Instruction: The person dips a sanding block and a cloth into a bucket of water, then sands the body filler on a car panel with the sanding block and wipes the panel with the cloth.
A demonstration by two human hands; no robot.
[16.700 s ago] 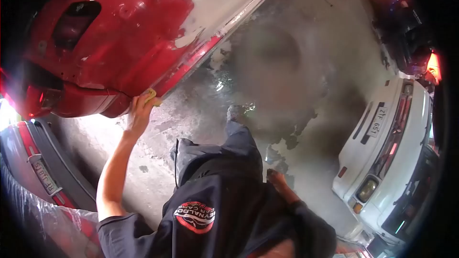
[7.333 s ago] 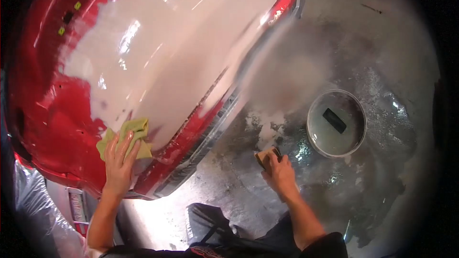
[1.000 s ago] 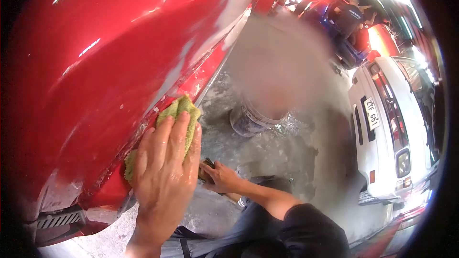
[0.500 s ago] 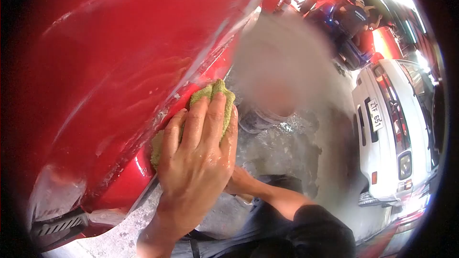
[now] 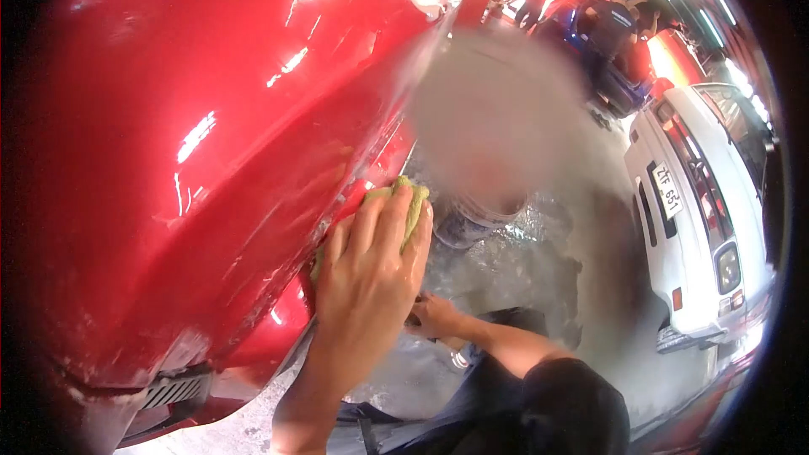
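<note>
My left hand (image 5: 371,265) presses a yellow-green cloth (image 5: 413,202) against the lower edge of a red car body panel (image 5: 219,202). Its fingers lie together over the cloth, hiding most of it. Dull, whitish scuffed patches run along the panel's edge beside the fingers. Lower and to the right, my right hand (image 5: 434,318) is closed near my knee, around something dark that I cannot make out. Just beyond the cloth, a grimy bucket (image 5: 472,223) stands on the floor, its upper part lost behind a blur.
Wet concrete floor (image 5: 539,274) surrounds the bucket. On the right is a white van (image 5: 691,211), tilted in the view. At the back, people (image 5: 611,29) stand near a dark blue vehicle (image 5: 628,93). A grey smear on the lens covers the upper middle.
The view has shifted, bringing more of the shiny red panel and the bucket into sight. My left hand and the cloth appear slightly right and lower, still against the panel's edge.
</note>
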